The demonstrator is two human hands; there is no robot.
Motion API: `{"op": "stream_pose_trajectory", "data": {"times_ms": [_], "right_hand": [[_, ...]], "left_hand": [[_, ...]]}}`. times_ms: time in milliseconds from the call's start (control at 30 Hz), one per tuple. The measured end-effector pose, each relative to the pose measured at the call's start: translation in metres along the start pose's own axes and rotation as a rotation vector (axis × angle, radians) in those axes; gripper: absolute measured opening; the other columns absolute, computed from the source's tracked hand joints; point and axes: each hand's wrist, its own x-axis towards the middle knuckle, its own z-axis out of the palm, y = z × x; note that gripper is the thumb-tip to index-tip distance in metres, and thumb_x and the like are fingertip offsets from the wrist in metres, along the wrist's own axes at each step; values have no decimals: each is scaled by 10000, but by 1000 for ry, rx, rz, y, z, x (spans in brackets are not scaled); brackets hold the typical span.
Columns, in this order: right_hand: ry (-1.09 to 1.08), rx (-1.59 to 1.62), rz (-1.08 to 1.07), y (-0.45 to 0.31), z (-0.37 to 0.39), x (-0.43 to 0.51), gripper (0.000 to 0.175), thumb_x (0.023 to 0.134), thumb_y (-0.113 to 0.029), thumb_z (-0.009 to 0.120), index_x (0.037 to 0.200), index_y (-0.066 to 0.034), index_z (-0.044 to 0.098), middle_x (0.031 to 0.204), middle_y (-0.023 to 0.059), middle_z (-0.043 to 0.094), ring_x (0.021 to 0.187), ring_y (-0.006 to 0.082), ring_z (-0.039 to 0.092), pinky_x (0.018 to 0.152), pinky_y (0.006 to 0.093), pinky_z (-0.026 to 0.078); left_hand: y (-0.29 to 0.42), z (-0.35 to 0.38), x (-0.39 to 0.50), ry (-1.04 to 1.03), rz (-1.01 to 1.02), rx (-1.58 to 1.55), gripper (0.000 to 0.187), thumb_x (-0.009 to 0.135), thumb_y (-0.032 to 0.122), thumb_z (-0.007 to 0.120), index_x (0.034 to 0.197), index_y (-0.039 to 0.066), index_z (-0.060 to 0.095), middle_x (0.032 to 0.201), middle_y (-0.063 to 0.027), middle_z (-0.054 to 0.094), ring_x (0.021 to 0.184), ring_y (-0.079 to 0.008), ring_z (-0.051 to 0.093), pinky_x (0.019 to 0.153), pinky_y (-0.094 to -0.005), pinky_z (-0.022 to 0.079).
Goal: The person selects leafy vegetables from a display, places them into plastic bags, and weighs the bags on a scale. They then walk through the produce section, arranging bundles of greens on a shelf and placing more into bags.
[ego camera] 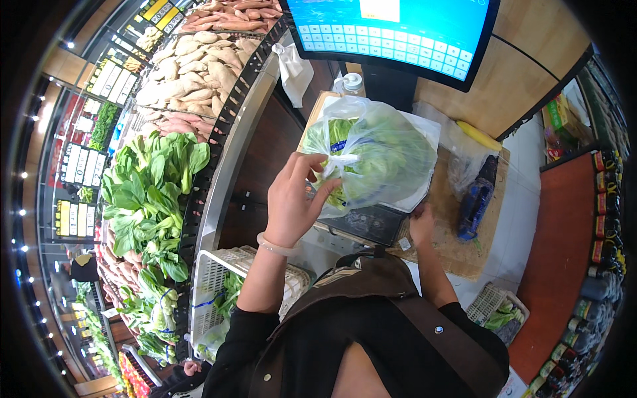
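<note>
A clear plastic bag of leafy green vegetables [390,159], with blue bands showing inside, rests on a white scale plate [423,124]. The bag's neck is gathered into a white twisted knot [343,159]. My left hand [298,194], a pale bangle on its wrist, is at the knot with thumb and forefinger apart. Its fingertips are close to the plastic, and no firm grip shows. My right hand [422,226] is low at the plate's near right corner, beside a dark panel [371,224] of the scale. Its fingers are partly hidden there, so I cannot tell what they hold.
A touchscreen monitor [388,40] stands behind the scale, near a lidded plastic bottle [351,84]. On the wooden board [448,258] to the right lies a blue-and-black device [475,204]. A vegetable display [154,194] and a white crate [214,283] are left.
</note>
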Motion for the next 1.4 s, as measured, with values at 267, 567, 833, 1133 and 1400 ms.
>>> {"op": "stream_pose_trajectory", "data": {"times_ms": [267, 567, 833, 1133, 1400], "right_hand": [[220, 836, 0, -61, -77, -4, 48, 949, -95, 586, 940, -49, 576, 1024, 56, 627, 951, 193, 580, 868, 333, 442], [338, 190, -806, -219, -71, 30, 346, 872, -177, 724, 1117, 4, 560, 1309, 233, 492, 1217, 373, 471, 1080, 473, 333], [-233, 640, -331, -206, -54, -16, 609, 1026, -471, 415, 1400, 10, 428, 1385, 177, 449, 1323, 269, 405, 1114, 386, 292], [-719, 597, -644, -289, 44, -83, 437, 1066, -323, 381, 1318, 16, 493, 1311, 141, 509, 1257, 251, 465, 1101, 383, 315], [-851, 601, -679, -315, 119, -221, 397, 1064, -322, 410, 1238, 10, 538, 1239, 125, 561, 1179, 217, 510, 1045, 373, 361]], "left_hand": [[16, 11, 27, -46, 67, -40, 211, 883, 70, 687, 1093, 64, 665, 821, -83, 512, 656, -207, 548, 608, -311, 453], [2, 15, 9, 212, -235, -511, 140, 965, 174, 622, 952, 35, 616, 762, -23, 576, 721, -95, 521, 641, -280, 449], [27, -87, -75, 504, -86, -663, 151, 938, 121, 658, 882, 8, 574, 755, -26, 560, 691, -105, 495, 597, -282, 404], [96, -211, -294, 1071, -415, -266, 75, 950, 43, 594, 881, 22, 573, 824, -12, 514, 726, -77, 466, 638, -236, 375], [107, -265, -492, 1533, -611, 216, 140, 996, 116, 575, 877, 42, 572, 804, 45, 489, 616, -8, 338, 547, -170, 241]]}}
